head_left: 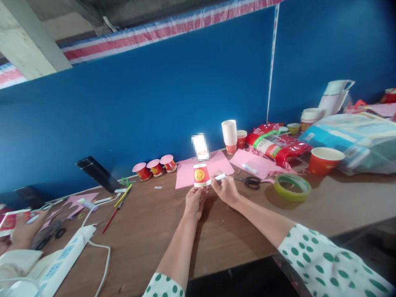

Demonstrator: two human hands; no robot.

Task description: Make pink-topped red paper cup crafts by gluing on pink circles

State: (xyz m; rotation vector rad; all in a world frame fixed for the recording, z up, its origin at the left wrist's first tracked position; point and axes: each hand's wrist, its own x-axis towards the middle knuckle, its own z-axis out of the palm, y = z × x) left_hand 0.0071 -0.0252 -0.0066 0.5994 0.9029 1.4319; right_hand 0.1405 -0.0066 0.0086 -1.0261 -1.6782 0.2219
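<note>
My left hand (196, 200) is closed on the bottom end of a red and white paper cup (201, 174) with a round yellow emblem. In my right hand (225, 189) is a white marker pen (220, 177), its tip end close against the cup's side; I cannot tell whether it touches. Behind the cup lie pink paper sheets (183, 173). Black-handled scissors (252, 182) rest just right of my right hand, and a roll of yellow-green tape (292, 188) lies beyond them.
Several cups stand along the blue partition (173, 90): small pink-topped ones (155, 168) left, a white stack (229, 136) right. A red plastic packet (275, 142) and red cup (326, 160) sit rightward. A power strip (66, 262) and another person's hand (26, 227) are at left.
</note>
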